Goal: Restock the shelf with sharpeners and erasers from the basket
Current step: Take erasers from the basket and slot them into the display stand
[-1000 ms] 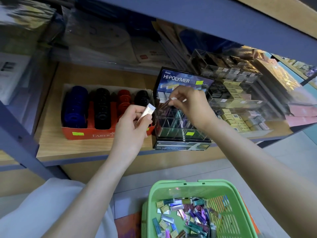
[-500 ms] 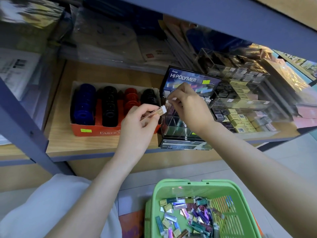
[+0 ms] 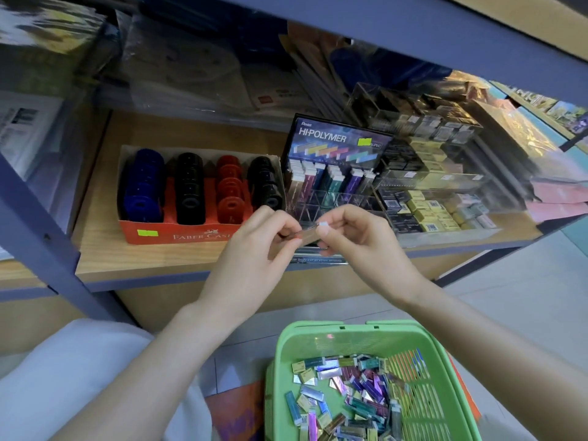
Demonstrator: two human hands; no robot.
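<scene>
- While it sits below the grip, the green plastic basket point(image 3: 375, 337) holds loose foil-sleeved erasers point(image 3: 350, 396).
- Both the left hand point(image 3: 254, 246) and the right hand point(image 3: 356, 240) pinch one slim shiny-sleeved eraser point(image 3: 308, 234) by its ends, fingers curled.
- Just behind the grip stands the black clear-celled display point(image 3: 337, 140); a tilted entry, I think, could jam or drop the eraser.

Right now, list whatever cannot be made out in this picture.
Head view only.
The eraser: its ends and label, covered by the fingers of the left hand and right hand.
The basket: its near part, cut off by the bottom edge.
The display: its front slots, behind both hands.
The sharpener box: the end of its brand name, behind the left hand.
The packs at upper left: blurred, unreadable.
</scene>
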